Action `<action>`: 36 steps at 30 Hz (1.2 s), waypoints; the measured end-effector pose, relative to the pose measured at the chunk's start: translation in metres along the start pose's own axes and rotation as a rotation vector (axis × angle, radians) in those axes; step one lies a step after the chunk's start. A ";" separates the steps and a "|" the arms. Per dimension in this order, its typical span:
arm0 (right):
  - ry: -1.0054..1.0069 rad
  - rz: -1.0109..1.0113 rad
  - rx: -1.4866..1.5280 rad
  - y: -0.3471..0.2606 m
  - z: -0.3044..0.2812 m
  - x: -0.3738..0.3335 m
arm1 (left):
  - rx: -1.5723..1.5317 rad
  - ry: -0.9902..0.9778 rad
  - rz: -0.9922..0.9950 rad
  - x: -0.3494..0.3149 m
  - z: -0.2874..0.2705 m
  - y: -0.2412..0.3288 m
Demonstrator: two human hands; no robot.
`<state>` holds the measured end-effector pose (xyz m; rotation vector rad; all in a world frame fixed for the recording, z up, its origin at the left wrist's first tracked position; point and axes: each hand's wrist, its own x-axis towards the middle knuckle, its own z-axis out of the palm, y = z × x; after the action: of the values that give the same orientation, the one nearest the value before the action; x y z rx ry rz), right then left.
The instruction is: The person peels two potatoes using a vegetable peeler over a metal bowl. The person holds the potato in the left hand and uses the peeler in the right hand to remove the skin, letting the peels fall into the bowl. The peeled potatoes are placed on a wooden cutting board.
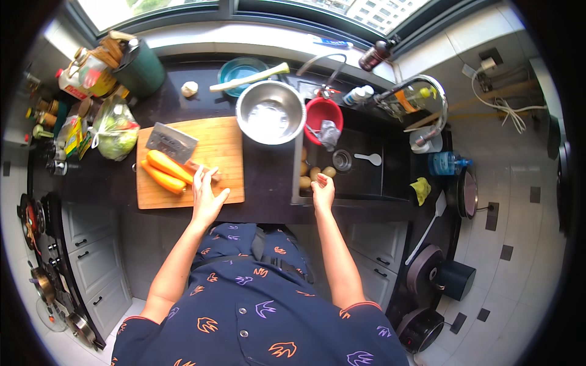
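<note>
My left hand [207,198] is over the right part of a wooden cutting board [220,137], fingers spread, by the ends of two peeled carrots [163,180] and the cleaver's brown handle. The cleaver [172,143] lies flat, its broad blade beyond the carrots. At the sink's near left corner, my right hand [324,192] reaches down beside several potatoes [305,182]. Its thumb and fingers look apart, though their tips are partly hidden. Behind the board's right edge stands a steel bowl [271,113].
A red basin [323,116] with a grey cloth sits at the sink [384,177], where a white spoon [368,159] lies. A green onion stalk [250,77] rests across a glass bowl [235,70]. Garlic [190,89] and bagged cabbage [116,131] are at left.
</note>
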<state>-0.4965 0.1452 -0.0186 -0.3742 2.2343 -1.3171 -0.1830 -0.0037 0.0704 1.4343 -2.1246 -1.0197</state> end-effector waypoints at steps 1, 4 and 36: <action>0.039 0.008 0.006 0.014 -0.018 0.013 | -0.010 -0.025 0.006 0.001 0.015 0.010; 0.107 0.094 0.006 0.049 -0.064 0.048 | -0.049 -0.124 -0.038 -0.002 0.049 0.050; -0.033 0.710 0.392 0.117 -0.036 0.194 | -0.056 -0.082 -0.414 -0.055 0.085 0.087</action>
<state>-0.6747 0.1361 -0.1629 0.4933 1.7548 -1.2694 -0.2717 0.0955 0.0830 1.8803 -1.8734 -1.2908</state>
